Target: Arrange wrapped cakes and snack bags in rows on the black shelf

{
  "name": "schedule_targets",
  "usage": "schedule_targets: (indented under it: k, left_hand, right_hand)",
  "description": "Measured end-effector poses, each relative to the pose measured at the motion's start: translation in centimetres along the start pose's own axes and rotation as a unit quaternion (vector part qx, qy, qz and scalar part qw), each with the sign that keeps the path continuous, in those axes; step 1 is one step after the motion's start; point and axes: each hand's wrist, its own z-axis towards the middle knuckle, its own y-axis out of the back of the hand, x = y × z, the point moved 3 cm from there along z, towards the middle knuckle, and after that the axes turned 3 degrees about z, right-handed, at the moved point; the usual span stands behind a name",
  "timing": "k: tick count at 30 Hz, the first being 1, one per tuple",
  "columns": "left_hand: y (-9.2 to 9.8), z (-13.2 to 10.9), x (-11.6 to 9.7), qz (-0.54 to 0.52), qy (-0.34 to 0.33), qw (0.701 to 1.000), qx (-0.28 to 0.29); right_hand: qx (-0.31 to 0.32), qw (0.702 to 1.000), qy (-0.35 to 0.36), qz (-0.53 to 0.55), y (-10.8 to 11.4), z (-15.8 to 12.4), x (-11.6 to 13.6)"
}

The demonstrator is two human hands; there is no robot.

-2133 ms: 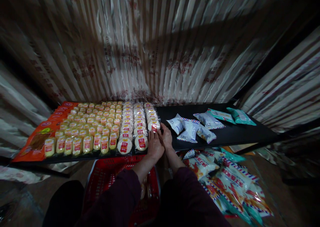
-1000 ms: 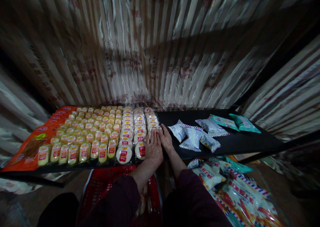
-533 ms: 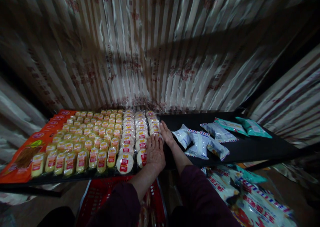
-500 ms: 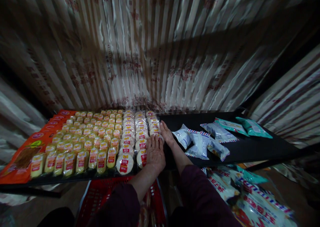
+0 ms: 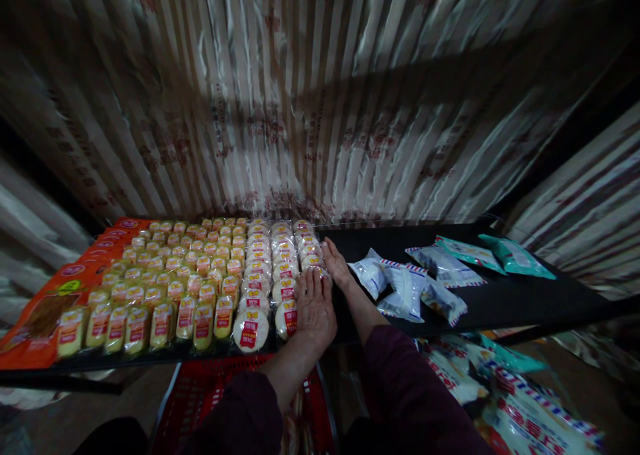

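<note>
"Three rows of round wrapped cakes (image 5: 284, 268) stand on the black shelf (image 5: 353, 236); which one has the hands?"

"The rightmost row (image 5: 306, 241). The left hand (image 5: 316, 311) lies over its front end, fingers straight and together. The right hand (image 5: 338, 264) runs along its right side, fingers extended too. Neither is curled round a cake, though what the left palm covers I can't make out."

"How would they handle?"

"Light, I'd guess, and fairly fragile, with slick film that could let them slide. I'd take one by its round edge, or steady the row with flat palms on the outside, without squeezing."

"And their looks?"

"Pale discs in clear, shiny wrap, with red and yellow labels, leaning one behind another. Small yellow cakes (image 5: 187, 268) fill the shelf to their left."
</note>
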Motion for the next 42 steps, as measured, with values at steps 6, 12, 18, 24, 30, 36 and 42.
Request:
schedule_targets:
  k: [6, 12, 18, 24, 30, 36, 42]
  left_hand:
    - [-0.4, 0.5, 0.3, 0.025, 0.001, 1.0, 0.002]
    - [-1.3, 1.0, 0.8, 0.035, -0.017, 0.999, 0.011]
    - [-1.8, 1.2, 1.1, 0.058, -0.029, 0.998, 0.011]
    - [-1.4, 1.3, 0.9, 0.076, -0.03, 0.996, 0.03]
    - [-1.4, 1.0, 0.9, 0.067, -0.027, 0.997, 0.017]
    - [-1.2, 0.6, 0.5, 0.042, -0.031, 0.999, -0.012]
    - [-2.8, -1.7, 0.0, 0.011, -0.012, 1.0, -0.019]
  right_hand:
    - [0.012, 1.0, -0.002, -0.003, -0.2, 1.9, 0.6]
    - [0.019, 0.999, -0.022, 0.023, -0.8, 3.8, 0.4]
    - [0.062, 0.997, -0.019, 0.034, -1.6, 4.6, 0.2]
    - [0.071, 0.997, -0.027, 0.027, -1.2, 4.0, 1.0]
    - [0.02, 0.996, 0.014, -0.085, 0.3, 2.3, 3.4]
    - [0.009, 0.985, 0.125, -0.117, 0.7, -0.3, 6.6]
    - [-0.017, 0.975, 0.207, -0.08, 1.2, -4.2, 8.9]
